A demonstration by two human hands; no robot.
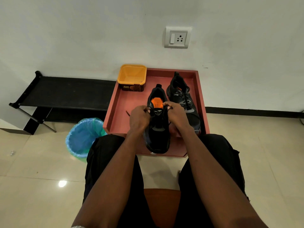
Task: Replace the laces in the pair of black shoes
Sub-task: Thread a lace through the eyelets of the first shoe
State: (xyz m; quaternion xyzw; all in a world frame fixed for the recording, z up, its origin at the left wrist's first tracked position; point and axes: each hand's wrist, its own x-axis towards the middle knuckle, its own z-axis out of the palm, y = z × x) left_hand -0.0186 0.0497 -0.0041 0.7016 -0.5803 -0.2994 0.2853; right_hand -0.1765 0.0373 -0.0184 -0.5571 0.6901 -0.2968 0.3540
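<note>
Both hands work at the throat of the near black shoe (158,129), which lies toe-toward-the-person along the red tray (118,112): left hand (139,118) and right hand (176,112) each pinch a black lace (162,112) end, pulled outward either side.

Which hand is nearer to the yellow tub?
The left hand: the yellow tub stands beyond it, slightly to its left. The right hand is farther, across the shoe from it.
</note>
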